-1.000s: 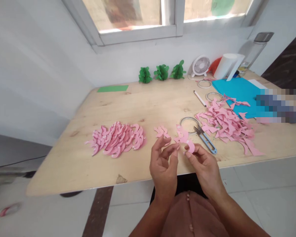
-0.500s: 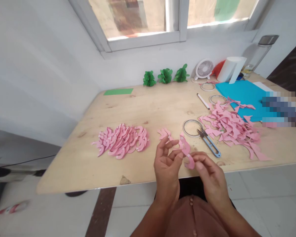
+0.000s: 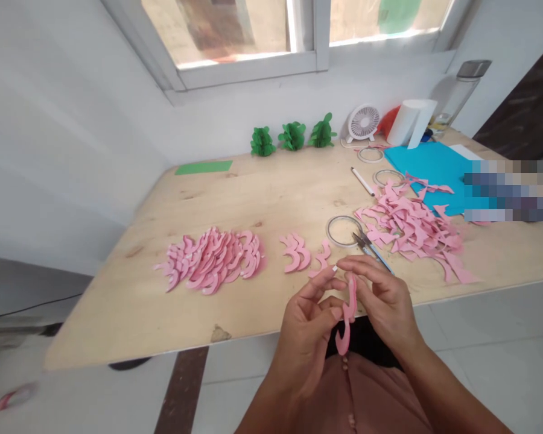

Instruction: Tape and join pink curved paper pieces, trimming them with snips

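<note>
A curvy pink paper cutout [image 3: 351, 296] hangs just over the table's front edge, its hooked lower end pointing down. My left hand [image 3: 310, 322] pinches it at the middle between thumb and fingers. A tiny white scrap [image 3: 335, 268] sits at my left index fingertip. My right hand [image 3: 384, 298] is closed about the cutout's upper end, its index fingertip close to the white scrap. Just beyond my hands lie a few more pink cutouts [image 3: 295, 253]. Blue-handled thread snips [image 3: 374, 250], partly covered by my right hand, lie beside a roll of narrow tape [image 3: 329, 232].
A heap of pink cutouts [image 3: 217, 259] lies left, pink offcuts [image 3: 416, 226] right. Behind are a marker [image 3: 362, 181], blue sheets [image 3: 416, 158], another tape roll [image 3: 370, 155], green paper figures [image 3: 293, 136], a small fan [image 3: 364, 122], a white roll [image 3: 405, 123] and a green strip [image 3: 203, 167].
The pink cutout has turned more upright and dropped closer to my body. My right hand has shifted from its lower end to its upper end. The white scrap now shows at my left fingertip.
</note>
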Available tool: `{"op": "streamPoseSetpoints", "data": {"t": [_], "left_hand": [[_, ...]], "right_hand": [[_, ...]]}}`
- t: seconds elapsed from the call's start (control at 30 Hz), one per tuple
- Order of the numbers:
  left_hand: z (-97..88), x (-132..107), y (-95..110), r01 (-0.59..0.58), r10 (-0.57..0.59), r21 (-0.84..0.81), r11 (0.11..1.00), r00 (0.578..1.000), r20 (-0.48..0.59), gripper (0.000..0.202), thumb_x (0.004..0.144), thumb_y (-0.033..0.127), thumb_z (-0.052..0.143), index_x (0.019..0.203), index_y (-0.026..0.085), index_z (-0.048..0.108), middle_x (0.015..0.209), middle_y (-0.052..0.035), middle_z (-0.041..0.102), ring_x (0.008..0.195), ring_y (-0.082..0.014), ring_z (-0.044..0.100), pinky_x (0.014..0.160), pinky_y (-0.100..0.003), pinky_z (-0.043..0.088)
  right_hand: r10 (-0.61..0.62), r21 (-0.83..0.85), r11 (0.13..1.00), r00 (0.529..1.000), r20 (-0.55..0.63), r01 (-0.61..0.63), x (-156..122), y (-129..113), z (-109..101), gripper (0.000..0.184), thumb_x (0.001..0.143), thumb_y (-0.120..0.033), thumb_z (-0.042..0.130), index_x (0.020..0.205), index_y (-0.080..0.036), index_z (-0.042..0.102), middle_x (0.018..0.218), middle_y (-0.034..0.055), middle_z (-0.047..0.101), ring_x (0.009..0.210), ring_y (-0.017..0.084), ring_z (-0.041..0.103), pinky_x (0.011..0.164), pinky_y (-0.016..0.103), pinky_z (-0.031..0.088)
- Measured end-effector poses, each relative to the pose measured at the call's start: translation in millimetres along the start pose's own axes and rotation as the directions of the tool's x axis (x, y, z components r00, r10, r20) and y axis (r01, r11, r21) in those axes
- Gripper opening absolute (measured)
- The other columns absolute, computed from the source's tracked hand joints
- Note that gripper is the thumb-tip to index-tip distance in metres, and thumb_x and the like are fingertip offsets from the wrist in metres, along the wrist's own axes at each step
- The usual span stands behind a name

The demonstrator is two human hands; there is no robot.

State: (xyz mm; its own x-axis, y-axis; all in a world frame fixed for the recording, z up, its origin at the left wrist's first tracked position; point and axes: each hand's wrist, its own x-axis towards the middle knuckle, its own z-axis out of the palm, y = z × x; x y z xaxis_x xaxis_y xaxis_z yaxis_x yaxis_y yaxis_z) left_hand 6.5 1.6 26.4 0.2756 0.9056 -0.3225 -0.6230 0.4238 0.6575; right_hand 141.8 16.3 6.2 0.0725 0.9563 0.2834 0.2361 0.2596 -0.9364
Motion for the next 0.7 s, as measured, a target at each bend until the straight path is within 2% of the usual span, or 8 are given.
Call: {"op": "streamPoseSetpoints", "data": {"t": [0.17, 0.3, 0.47, 0.6, 0.7], "left_hand": [[0.1, 1.8, -1.8, 0.016, -0.016, 0.004, 1.000, 1.000, -0.017, 0.041, 0.065, 0.008, 0.073, 0.104, 0.017, 0.069, 0.086, -0.0031, 0.063, 0.059, -0.0080, 0.056, 0.045, -0.016, 0.044], [-0.2, 1.6, -2.2, 0.015, -0.015, 0.039, 0.999, 1.000, -0.006, 0.041, 0.067, 0.012, 0.072, 0.107, 0.016, 0.068, 0.074, -0.0022, 0.062, 0.053, -0.0084, 0.051, 0.037, -0.015, 0.039], [-0.7, 1.9, -2.6, 0.009, -0.009, 0.052, 0.999, 1.000, 0.004, 0.038, 0.067, 0.010, 0.071, 0.105, 0.016, 0.068, 0.065, -0.0011, 0.060, 0.057, -0.0097, 0.051, 0.041, -0.014, 0.041], [0.4, 2.1, -2.7, 0.002, -0.003, 0.046, 0.999, 1.000, 0.025, 0.038, 0.068, 0.009, 0.070, 0.106, 0.016, 0.068, 0.067, -0.0018, 0.061, 0.058, -0.0097, 0.051, 0.044, -0.015, 0.041], [1.3, 2.5, -3.5, -0.004, 0.004, 0.042, 0.999, 1.000, 0.005, 0.041, 0.066, 0.009, 0.071, 0.106, 0.017, 0.068, 0.083, -0.0044, 0.064, 0.061, -0.0091, 0.054, 0.048, -0.016, 0.042]], "right_hand": [[-0.125, -0.094, 0.988, 0.992, -0.028, 0.122, -3.5, 0.0, 0.8, 0.023, 0.089, -0.017, 0.055, 0.103, -0.028, 0.069, 0.102, 0.0041, 0.066, 0.099, 0.018, 0.060, 0.086, 0.033, 0.046], [-0.222, -0.203, 0.956, 0.975, -0.027, 0.212, -4.3, -3.0, 2.2, 0.027, 0.088, -0.012, 0.053, 0.105, -0.026, 0.069, 0.099, 0.0055, 0.066, 0.095, 0.019, 0.059, 0.082, 0.033, 0.046], [-0.289, -0.244, 0.931, 0.957, -0.032, 0.273, -6.0, -5.8, 3.9, 0.032, 0.087, -0.008, 0.052, 0.108, -0.026, 0.068, 0.100, 0.0063, 0.065, 0.096, 0.020, 0.058, 0.082, 0.035, 0.046], [-0.267, -0.231, 0.940, 0.963, -0.042, 0.251, -7.8, -6.1, 4.2, 0.033, 0.087, -0.008, 0.052, 0.107, -0.029, 0.069, 0.101, 0.0050, 0.065, 0.096, 0.019, 0.058, 0.083, 0.034, 0.045], [-0.156, -0.124, 0.982, 0.985, -0.078, 0.146, -7.7, -4.9, 4.2, 0.028, 0.086, -0.011, 0.055, 0.102, -0.029, 0.069, 0.104, 0.0042, 0.064, 0.100, 0.019, 0.058, 0.087, 0.034, 0.044]]}}
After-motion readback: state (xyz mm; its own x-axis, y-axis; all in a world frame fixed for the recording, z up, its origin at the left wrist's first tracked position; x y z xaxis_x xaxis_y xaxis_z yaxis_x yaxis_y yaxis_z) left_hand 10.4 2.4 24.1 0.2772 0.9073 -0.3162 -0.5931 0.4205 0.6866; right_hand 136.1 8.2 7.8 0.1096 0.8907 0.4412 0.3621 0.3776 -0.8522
